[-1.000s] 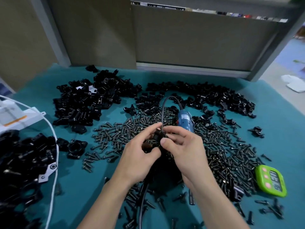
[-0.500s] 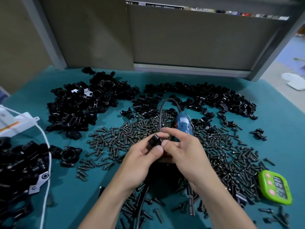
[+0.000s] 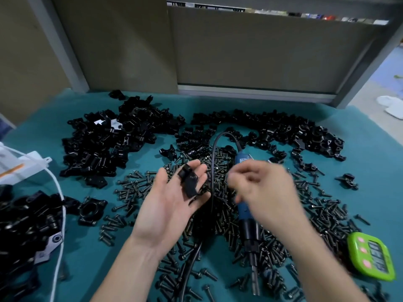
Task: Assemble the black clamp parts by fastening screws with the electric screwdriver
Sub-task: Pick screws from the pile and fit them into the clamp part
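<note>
My left hand (image 3: 172, 201) is turned palm up above the screws, fingers straight. A small black clamp part (image 3: 188, 182) lies on those fingers. My right hand (image 3: 263, 188) hovers to its right, blurred, fingers curled. It is over the blue electric screwdriver (image 3: 245, 212), which lies on the table with its black tip end toward me. Whether the right hand grips the screwdriver or holds a screw is unclear. Loose black screws (image 3: 135, 188) cover the teal table (image 3: 375, 182) under both hands.
Piles of black clamp parts lie at the back left (image 3: 104, 144), back right (image 3: 290, 131) and near left (image 3: 24, 223). The screwdriver's black cable (image 3: 212, 171) loops between my hands. A green timer (image 3: 373, 256) sits near right. A white cord (image 3: 58, 205) and white box (image 3: 17, 166) are at left.
My hands have parted. The left hand opened palm up with the clamp part lying on it. The right hand let go and swung right over the screwdriver.
</note>
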Demonstrator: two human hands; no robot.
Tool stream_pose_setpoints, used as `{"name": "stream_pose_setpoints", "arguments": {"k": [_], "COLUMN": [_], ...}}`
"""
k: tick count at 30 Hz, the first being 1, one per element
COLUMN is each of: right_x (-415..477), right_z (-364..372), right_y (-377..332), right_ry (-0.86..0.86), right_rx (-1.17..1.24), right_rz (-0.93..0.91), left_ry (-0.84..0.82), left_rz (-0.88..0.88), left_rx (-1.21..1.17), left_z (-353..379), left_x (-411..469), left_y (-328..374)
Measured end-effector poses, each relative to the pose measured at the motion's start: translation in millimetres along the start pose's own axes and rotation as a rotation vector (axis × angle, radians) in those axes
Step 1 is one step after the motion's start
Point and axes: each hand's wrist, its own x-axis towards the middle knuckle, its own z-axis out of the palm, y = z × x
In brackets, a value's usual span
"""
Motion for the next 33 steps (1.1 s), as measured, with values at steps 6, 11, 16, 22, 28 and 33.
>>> {"name": "stream_pose_setpoints", "arguments": {"k": [6, 11, 16, 22, 28, 33], "right_x": [-16, -5, 13, 12, 6, 9], "right_z": [64, 59, 41, 46, 44, 30], "right_y": [-8, -2, 8, 11, 13, 10], "right_ry": [-0.054, 0.056, 0.110, -0.075, -0.304, -0.367], "right_rx": [-0.172, -0.262, -0.051, 0.659, 0.790, 0.055], "right_rz": [-0.049, -0.051, 0.115, 0.299, 0.312, 0.117], "left_ry": [-0.076, 0.069, 0.191, 0.057, 0.038, 0.092], "left_rz": [0.048, 0.092, 0.223, 0.194, 0.128, 0.127], "left_rx": [0.136, 0.410, 0.748, 0.639, 0.421, 0.534], "left_z": [15, 20, 7, 10, 7, 9], "left_x": [-11, -6, -12, -8, -1, 1], "left_y": [-2, 6, -4, -4, -7, -9]}}
